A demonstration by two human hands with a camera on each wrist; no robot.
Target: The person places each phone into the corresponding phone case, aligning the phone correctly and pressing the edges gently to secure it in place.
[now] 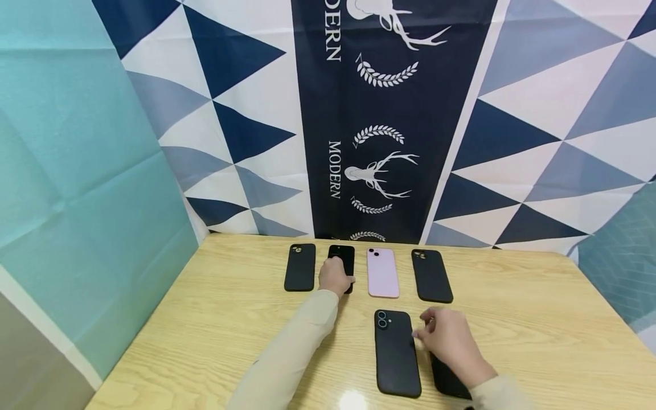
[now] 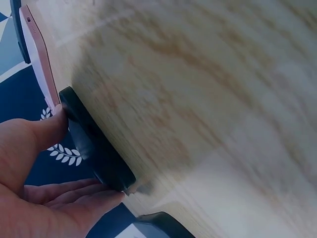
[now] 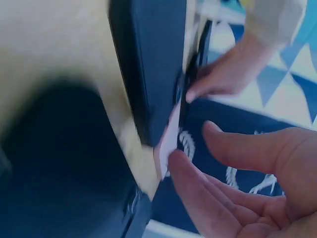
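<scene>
My left hand point(image 1: 334, 277) is stretched out to the back row and holds a black phone point(image 1: 349, 259) across its width. In the left wrist view, the thumb is at one long side of that phone point(image 2: 96, 141) and the fingers are at the other. My right hand point(image 1: 451, 337) hovers at the front, its fingers loosely bent around nothing. On its left lies a black-cased phone point(image 1: 397, 356) with two camera lenses. Below it is a flat dark phone-shaped thing point(image 1: 449, 380), partly covered by the hand and wrist.
In the back row, a black phone case point(image 1: 300, 267) lies left of the held phone. A pink phone point(image 1: 382, 273) and another black case point(image 1: 433, 276) lie to its right. A patterned cloth point(image 1: 256, 114) hangs behind the wooden table point(image 1: 215, 319).
</scene>
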